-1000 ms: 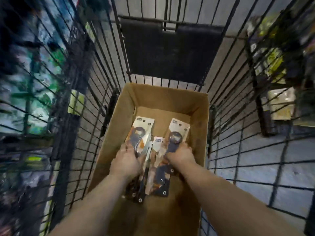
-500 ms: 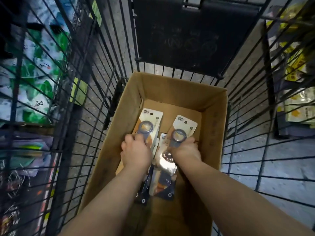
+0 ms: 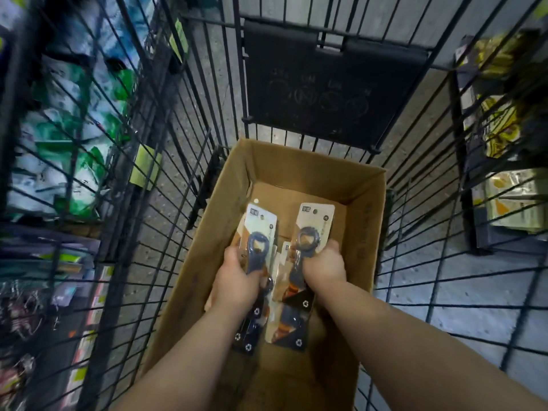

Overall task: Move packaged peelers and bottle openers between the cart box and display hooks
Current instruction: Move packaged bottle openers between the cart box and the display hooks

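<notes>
A brown cardboard box [image 3: 367, 221] sits inside a black wire cart. My left hand [image 3: 237, 280] grips a carded bottle opener pack [image 3: 260, 229] with a dark blue opener on a white and orange card. My right hand [image 3: 324, 266] grips a second bottle opener pack [image 3: 314, 221] of the same kind. Both packs are raised a little, their top ends pointing away from me. More packs [image 3: 292, 324] lie flat on the box floor under my hands, partly hidden.
The cart's wire walls [image 3: 166, 203] rise on the left, right and far side, with a black flap [image 3: 329, 81] at the far end. Shelves of green and white packets [image 3: 68, 137] show through the left wall, yellow packets [image 3: 504, 120] through the right.
Both hands have closed round a bottle opener pack each and lifted them slightly off the pile. The view has tilted and moved closer to the box.
</notes>
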Available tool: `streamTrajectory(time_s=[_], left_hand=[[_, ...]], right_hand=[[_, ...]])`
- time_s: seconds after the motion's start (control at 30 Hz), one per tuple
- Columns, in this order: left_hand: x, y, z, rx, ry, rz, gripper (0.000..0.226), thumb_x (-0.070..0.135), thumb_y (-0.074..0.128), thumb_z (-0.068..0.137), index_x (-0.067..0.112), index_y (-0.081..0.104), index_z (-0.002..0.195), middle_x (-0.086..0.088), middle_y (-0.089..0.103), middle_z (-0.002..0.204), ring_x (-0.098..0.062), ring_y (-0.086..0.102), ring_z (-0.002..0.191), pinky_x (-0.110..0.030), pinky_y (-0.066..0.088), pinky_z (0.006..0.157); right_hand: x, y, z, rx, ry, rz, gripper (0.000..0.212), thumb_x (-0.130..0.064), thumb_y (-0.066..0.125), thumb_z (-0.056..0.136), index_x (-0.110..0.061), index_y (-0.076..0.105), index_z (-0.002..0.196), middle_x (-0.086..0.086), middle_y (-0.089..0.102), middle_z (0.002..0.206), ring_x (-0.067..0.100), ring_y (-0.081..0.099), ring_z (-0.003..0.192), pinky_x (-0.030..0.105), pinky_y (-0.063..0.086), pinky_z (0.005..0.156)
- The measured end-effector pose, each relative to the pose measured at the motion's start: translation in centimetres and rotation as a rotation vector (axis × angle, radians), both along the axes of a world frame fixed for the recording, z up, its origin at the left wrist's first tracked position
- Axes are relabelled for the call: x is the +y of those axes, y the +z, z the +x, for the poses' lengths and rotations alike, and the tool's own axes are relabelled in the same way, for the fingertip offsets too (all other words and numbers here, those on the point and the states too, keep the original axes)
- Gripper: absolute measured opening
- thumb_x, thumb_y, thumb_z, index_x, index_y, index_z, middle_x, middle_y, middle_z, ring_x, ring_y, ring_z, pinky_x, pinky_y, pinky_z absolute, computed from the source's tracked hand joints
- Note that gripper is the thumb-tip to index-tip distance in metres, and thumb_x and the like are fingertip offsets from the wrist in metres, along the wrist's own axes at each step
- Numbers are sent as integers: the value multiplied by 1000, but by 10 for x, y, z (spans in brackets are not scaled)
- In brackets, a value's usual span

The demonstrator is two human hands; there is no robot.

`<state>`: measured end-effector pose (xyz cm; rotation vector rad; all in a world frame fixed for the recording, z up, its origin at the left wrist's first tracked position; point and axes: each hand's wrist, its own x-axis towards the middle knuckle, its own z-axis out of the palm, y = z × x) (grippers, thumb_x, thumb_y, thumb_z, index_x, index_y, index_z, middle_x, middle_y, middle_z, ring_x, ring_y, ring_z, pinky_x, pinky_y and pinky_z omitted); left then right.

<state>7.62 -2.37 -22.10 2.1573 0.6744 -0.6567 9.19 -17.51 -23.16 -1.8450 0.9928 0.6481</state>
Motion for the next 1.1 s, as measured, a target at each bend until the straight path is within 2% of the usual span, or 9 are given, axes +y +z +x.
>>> streamTrajectory(time_s=[0.1, 0.2, 0.3, 0.43, 0.6, 0.7, 0.8, 0.97, 1.1], left_hand=[[4, 27, -8, -53, 143, -152, 33, 16, 69, 78, 37, 48, 92, 6, 65, 93, -6, 61, 77, -29, 52, 60], [8, 72, -11, -112, 224, -236, 36, 12, 68, 80, 42, 48, 85, 7, 65, 92, -14, 65, 82, -43, 58, 68], [14, 129, -6, -214, 282, -225, 33, 6, 66, 81, 32, 47, 89, -5, 67, 98, -18, 64, 80, -35, 53, 65], [27, 211, -6, -362, 402, -199, 36, 5, 67, 80, 16, 49, 110, -11, 65, 102, -26, 62, 86, -40, 52, 80], [54, 297, -28, -515, 529, -236, 34, 4, 66, 83, 14, 48, 109, -6, 65, 96, -22, 65, 81, -34, 55, 69], [79, 337, -55, -611, 625, -242, 32, 6, 66, 83, 18, 50, 109, 2, 65, 88, -8, 66, 71, -25, 54, 59], [111, 377, -93, -703, 725, -234, 24, 10, 62, 87, 29, 52, 98, -4, 65, 100, -14, 66, 79, -29, 53, 63], [175, 443, -179, -881, 883, -157, 18, 6, 62, 87, 21, 53, 93, 6, 65, 78, 1, 63, 53, -15, 48, 48], [228, 488, -278, -960, 992, -73, 16, 8, 60, 88, 20, 52, 95, -1, 63, 87, -17, 63, 74, -25, 51, 65]], right_hand=[[-1, 29, 3, -107, -14, 5, 24, -21, 55, 89, -21, 37, 105, 8, 60, 110, 28, 59, 97, 40, 50, 85], [0, 75, 7, -222, -20, 63, 22, -16, 52, 90, -27, 37, 101, 2, 59, 101, 26, 60, 93, 47, 51, 89], [3, 134, 12, -307, 27, 136, 23, -17, 54, 89, -32, 40, 101, 0, 61, 98, 25, 61, 90, 48, 52, 87], [9, 212, 21, -449, 204, 158, 36, -11, 47, 90, -20, 42, 124, 9, 59, 108, 24, 58, 87, 33, 49, 68], [37, 299, 22, -613, 332, 335, 37, -14, 50, 92, -31, 43, 123, -4, 59, 111, 14, 60, 94, 32, 55, 75], [67, 338, 14, -681, 434, 427, 33, -16, 54, 93, -37, 43, 117, -13, 61, 101, 3, 61, 84, 18, 54, 60], [110, 378, -1, -714, 573, 482, 40, -16, 53, 93, -27, 43, 130, 0, 61, 120, 16, 62, 100, 32, 55, 78], [194, 439, -53, -738, 775, 617, 49, -14, 54, 92, -24, 38, 138, 5, 55, 133, 24, 58, 113, 46, 50, 94], [269, 478, -123, -845, 919, 703, 37, -6, 53, 92, -23, 45, 124, -5, 60, 116, -10, 63, 81, 10, 50, 63]])
